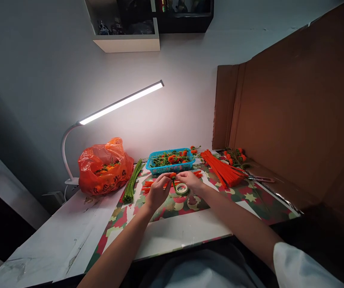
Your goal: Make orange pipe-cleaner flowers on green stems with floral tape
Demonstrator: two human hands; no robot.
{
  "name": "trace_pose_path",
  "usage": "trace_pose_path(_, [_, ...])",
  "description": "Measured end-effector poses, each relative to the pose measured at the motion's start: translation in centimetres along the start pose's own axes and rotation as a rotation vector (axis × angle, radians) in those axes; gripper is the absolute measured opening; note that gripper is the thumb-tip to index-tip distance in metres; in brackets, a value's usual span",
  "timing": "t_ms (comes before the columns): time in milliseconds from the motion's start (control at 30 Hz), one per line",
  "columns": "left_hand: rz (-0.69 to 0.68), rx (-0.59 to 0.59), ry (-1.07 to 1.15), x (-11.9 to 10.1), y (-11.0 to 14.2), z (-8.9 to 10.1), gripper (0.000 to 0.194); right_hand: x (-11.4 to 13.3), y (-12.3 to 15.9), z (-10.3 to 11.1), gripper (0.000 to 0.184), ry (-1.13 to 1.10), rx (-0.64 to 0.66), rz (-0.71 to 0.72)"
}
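My left hand [157,193] and my right hand [191,180] meet over the patterned mat [250,200], fingers pinched together on a small orange pompom flower [173,175] with a green stem. A roll of green tape [182,189] hangs just below my right hand, by the stem. Short orange pieces [148,185] lie on the mat under my hands. A blue basket [157,168] holding several orange flowers on green stems stands just beyond.
An orange plastic bag [104,168] sits at the left beside a bundle of green stems [132,182]. Orange pipe cleaners [223,170], more flowers [235,156] and scissors [260,179] lie at the right. A lit desk lamp [121,103] arches overhead; cardboard [295,120] walls the right.
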State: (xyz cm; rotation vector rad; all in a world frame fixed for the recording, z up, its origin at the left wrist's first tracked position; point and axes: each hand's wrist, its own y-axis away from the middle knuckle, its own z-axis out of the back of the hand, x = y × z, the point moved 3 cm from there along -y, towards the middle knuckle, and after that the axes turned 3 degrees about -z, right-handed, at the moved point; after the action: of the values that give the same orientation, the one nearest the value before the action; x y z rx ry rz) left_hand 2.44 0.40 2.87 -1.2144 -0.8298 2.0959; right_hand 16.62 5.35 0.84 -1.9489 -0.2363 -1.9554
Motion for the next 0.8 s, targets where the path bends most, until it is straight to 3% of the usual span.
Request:
trace_pose_path(100, [0.217,-0.082,0.147,0.8,0.2,-0.3,0.02,0.2,0.0,0.2,0.037,-0.011,-0.079,0.091])
trace_pose_path(200, [0.502,-0.083,0.428,1.9,0.6,-1.1,0.027,0.3,0.1,0.4,0.03,0.09,-0.155,0.177])
trace_pose_path(300, [0.661,-0.099,0.615,2.5,0.8,-1.4,0.035,0.6,0.4,0.3,0.021,0.241,-0.212,0.236])
trace_pose_path(400, [0.719,-0.112,0.685,2.4,0.8,-1.4,0.036,1.4,1.1,0.3,0.014,0.392,-0.276,0.342])
trace_pose_path(533, [0.697,-0.12,0.715,2.1,0.8,-1.2,0.037,2.2,1.8,0.0,0.012,0.554,-0.332,0.498])
trace_pose_path(800, [0.688,-0.041,0.68,2.3,0.9,-1.3,0.039,2.6,2.7,-0.2,0.008,0.686,-0.384,0.563])
